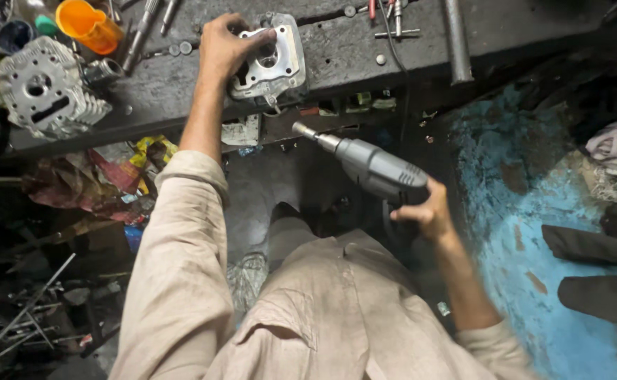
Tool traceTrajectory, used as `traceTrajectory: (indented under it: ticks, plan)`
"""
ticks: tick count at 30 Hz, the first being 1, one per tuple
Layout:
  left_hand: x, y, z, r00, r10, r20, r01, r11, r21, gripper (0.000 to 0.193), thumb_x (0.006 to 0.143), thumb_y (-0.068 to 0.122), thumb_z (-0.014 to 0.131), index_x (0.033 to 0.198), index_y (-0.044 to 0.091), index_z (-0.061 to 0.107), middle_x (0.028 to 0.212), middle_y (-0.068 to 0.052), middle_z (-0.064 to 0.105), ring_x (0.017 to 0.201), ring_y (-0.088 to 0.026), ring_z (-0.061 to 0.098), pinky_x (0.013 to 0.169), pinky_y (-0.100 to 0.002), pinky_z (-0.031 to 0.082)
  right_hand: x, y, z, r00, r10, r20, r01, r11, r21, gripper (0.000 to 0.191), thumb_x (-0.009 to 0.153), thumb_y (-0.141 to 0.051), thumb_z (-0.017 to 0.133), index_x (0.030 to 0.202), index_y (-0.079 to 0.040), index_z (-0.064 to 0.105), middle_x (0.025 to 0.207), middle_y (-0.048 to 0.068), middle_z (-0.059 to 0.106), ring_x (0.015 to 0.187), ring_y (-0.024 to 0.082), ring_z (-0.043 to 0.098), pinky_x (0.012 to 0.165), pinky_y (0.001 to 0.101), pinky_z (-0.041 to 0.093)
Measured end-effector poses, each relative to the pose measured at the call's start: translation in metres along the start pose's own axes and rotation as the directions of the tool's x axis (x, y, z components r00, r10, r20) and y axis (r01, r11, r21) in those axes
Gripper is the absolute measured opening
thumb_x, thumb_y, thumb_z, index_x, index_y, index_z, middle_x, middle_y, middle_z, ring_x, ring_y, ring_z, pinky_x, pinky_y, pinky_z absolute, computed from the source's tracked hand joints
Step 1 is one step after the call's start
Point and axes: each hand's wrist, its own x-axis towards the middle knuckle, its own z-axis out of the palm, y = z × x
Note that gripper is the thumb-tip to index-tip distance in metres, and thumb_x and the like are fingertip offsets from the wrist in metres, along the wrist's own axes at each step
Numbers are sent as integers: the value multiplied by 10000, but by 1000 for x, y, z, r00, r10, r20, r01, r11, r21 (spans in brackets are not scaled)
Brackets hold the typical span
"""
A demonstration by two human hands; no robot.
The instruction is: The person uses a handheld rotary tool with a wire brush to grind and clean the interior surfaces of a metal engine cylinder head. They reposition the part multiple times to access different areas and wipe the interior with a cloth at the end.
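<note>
Dark workbench [365, 49], left hand [222, 48] gripping, apparently, cylinder head [275, 62], right hand [427, 211] clasping grinder [373, 167]

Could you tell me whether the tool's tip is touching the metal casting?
No, the grey power tool in the right hand hangs clear below the casting.

Dim overall, light from above, dark edges, slight motion blur.
</note>
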Motion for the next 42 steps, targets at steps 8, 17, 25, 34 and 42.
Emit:
traceTrajectory:
  ticks: [8, 17, 25, 34, 42]
  plan:
    - [-17, 12, 10, 992, 77, -102, -68, 994, 84, 623, 761, 595, 904, 856, 9, 713, 937, -147, 694, 837, -323, 695, 731, -446, 536, 7, 18, 57, 866, -485, -123, 472, 873, -121, 843, 577, -45, 821, 1382, 2, 579, 1153, 92, 701, 1013, 196, 672, 898, 322, 571]
    - [-18, 19, 0, 991, 36, -126, -31, 999, 42, 560, 751, 550, 901, 897, 36, 732, 911, -121, 694, 839, -311, 697, 753, -428, 532, 34, -58, 75, 905, -426, 15, 357, 739, -571, 954, 566, -26, 829, 1458, -201, 540, 1025, 213, 749, 946, 371, 754, 832, 412, 602]
    - [-12, 17, 0, 981, 38, -190, -27, 998, 60, 534, 761, 548, 886, 921, 53, 765, 940, -106, 722, 882, -306, 718, 793, -414, 547, 27, -148, 89, 990, -141, 25, 81, 407, -910, 961, 593, -110, 701, 1510, -304, 489, 873, 295, 710, 845, 484, 687, 847, 536, 548]
    - [-18, 21, -6, 985, 56, -161, -50, 998, 40, 530, 796, 541, 887, 928, 39, 780, 939, -125, 716, 869, -315, 709, 776, -412, 538, 30, -174, 76, 987, -158, 42, 107, 429, -897, 799, 619, -184, 783, 1397, -242, 609, 1032, 241, 730, 979, 420, 703, 889, 466, 541]
    - [5, 11, -7, 993, 119, -1, -119, 993, -10, 556, 825, 524, 885, 908, -9, 745, 906, -145, 714, 812, -275, 697, 733, -399, 536, 6, -33, -9, 981, -192, -6, 188, 963, -195, 708, 529, -50, 811, 1219, 32, 675, 1089, 95, 759, 972, 198, 695, 886, 310, 563]
